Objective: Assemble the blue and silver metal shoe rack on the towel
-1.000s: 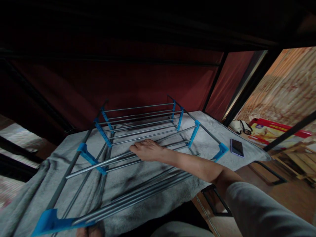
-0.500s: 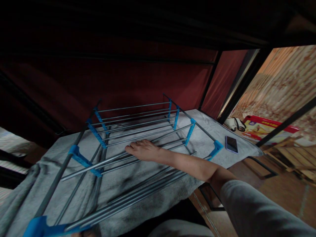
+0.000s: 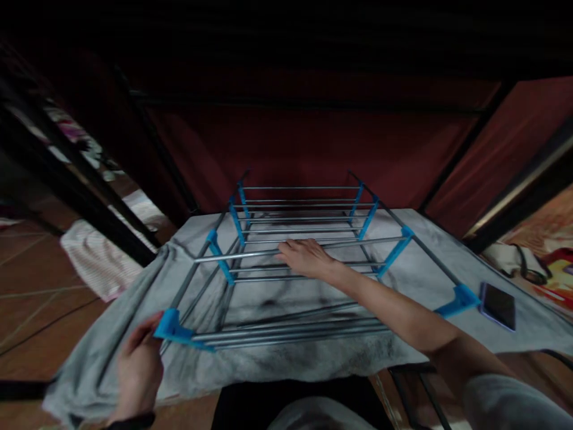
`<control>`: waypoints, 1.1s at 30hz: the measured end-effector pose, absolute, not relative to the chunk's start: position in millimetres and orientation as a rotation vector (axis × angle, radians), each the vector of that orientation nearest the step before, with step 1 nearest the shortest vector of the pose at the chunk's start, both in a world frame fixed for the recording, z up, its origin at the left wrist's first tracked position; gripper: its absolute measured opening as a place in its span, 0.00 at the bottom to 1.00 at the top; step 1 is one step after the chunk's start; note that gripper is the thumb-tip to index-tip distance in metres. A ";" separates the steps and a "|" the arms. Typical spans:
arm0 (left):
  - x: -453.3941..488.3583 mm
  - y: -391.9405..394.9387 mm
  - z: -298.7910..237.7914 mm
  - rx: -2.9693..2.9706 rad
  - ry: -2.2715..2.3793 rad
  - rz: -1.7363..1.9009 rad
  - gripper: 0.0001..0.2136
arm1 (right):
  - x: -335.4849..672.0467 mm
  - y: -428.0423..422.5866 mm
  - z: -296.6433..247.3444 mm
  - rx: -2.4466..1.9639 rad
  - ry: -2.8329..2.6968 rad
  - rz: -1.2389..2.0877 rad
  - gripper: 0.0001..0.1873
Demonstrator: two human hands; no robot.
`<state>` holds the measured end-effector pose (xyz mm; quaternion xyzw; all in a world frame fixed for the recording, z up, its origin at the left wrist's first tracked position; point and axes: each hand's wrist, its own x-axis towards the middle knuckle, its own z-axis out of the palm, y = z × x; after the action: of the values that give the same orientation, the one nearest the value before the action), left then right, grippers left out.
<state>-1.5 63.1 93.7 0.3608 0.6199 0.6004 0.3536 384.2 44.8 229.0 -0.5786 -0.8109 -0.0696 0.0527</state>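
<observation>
A rack of grey metal tubes [image 3: 433, 258] and blue plastic brackets lies across the bed or table. My right hand [image 3: 305, 258] is closed around a loose-ended metal rod [image 3: 250, 254] that spans the rack. The rod's right end meets a blue bracket [image 3: 394, 254]; its left end lies across the left side tube near another blue bracket [image 3: 219, 254]. At the near left corner, my left hand [image 3: 141, 364] grips a blue corner connector [image 3: 172, 327], fingers partly hidden behind it. Several rods [image 3: 295, 333] run side by side along the near edge.
Grey fleece cloth [image 3: 277, 367] covers the surface under the rack. A phone [image 3: 498, 306] lies at the right, close to the right corner connector [image 3: 461, 300]. Dark frame posts and a red curtain [image 3: 313, 149] stand behind. Striped fabric [image 3: 102, 257] lies at the left.
My view has swung left, bringing my left hand fully into sight at the corner connector. The rod's left end sits higher and closer to the left side tube, still in my right hand.
</observation>
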 end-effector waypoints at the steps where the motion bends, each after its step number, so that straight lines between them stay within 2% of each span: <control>1: -6.1 73.8 112.7 0.909 1.524 1.576 0.13 | 384.1 47.1 230.3 -1.771 -2.476 -0.185 0.21; 6: -5.0 122.0 195.4 1.207 1.368 1.376 0.13 | 382.9 58.6 232.9 -1.814 -2.489 -0.152 0.21; 10: 27.4 157.1 223.1 1.298 1.249 1.240 0.19 | 383.3 68.0 231.3 -1.880 -2.495 -0.151 0.20; 20: 89.1 192.0 217.0 1.066 1.042 0.894 0.10 | 386.7 80.9 223.5 -1.882 -2.508 -0.157 0.20; 28: 84.8 197.7 209.1 1.082 0.946 0.943 0.10 | 386.0 80.0 226.7 -1.887 -2.530 -0.127 0.20; 33: 79.6 205.3 201.8 1.056 0.871 0.907 0.15 | 385.6 80.3 227.9 -1.886 -2.532 -0.127 0.19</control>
<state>79.6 205.3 201.8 0.4707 0.3882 0.4044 0.6814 385.6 80.3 227.9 -0.5968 -0.8013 -0.0403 -0.0088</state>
